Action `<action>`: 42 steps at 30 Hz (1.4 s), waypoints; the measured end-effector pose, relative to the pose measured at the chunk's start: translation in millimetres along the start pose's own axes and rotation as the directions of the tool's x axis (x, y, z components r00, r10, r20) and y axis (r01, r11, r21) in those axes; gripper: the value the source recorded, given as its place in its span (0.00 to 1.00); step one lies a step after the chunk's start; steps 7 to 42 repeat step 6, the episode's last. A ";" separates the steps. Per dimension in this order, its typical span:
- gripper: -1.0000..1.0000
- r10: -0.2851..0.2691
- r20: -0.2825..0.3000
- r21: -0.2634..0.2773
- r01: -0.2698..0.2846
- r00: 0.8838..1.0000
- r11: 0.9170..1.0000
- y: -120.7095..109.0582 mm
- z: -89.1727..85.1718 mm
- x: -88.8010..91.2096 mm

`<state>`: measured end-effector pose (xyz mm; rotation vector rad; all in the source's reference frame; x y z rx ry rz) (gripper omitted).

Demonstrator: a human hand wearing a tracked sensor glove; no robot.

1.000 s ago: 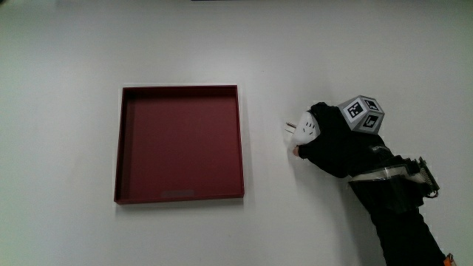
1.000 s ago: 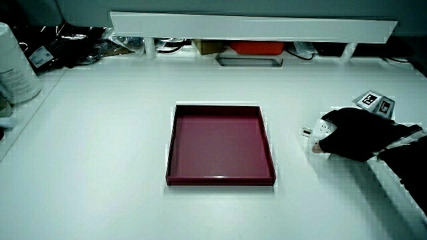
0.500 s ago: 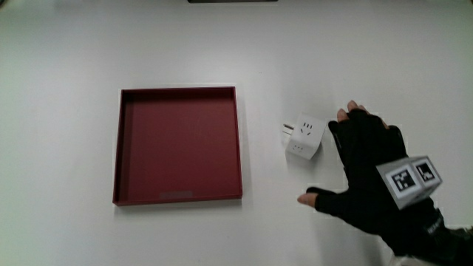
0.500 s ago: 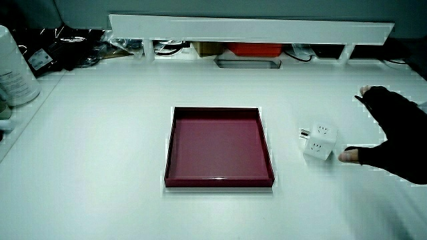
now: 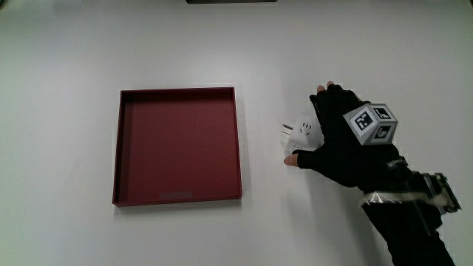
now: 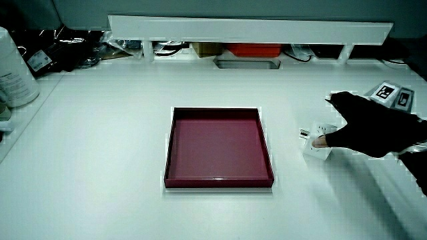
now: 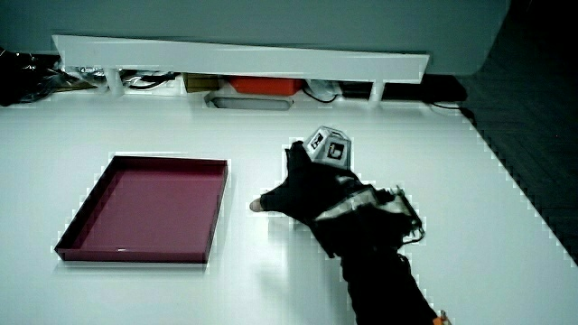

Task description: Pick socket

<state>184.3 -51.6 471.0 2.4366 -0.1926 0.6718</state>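
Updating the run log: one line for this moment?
hand: over socket, closing | socket: on table, beside tray | tray: empty

Hands (image 5: 336, 140) now over socket (image 5: 301, 131)

Tray (image 5: 177, 197): dark red, square, shallow, nothing inside; on the table beside the hand, apart from it.
Table (image 5: 66, 44): white, matte.
Partition (image 6: 253, 28): low, white; farther from the person than the hand.
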 end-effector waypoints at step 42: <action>1.00 0.119 -0.115 -0.053 -0.126 0.986 0.991 -1.8 5.2 -34.1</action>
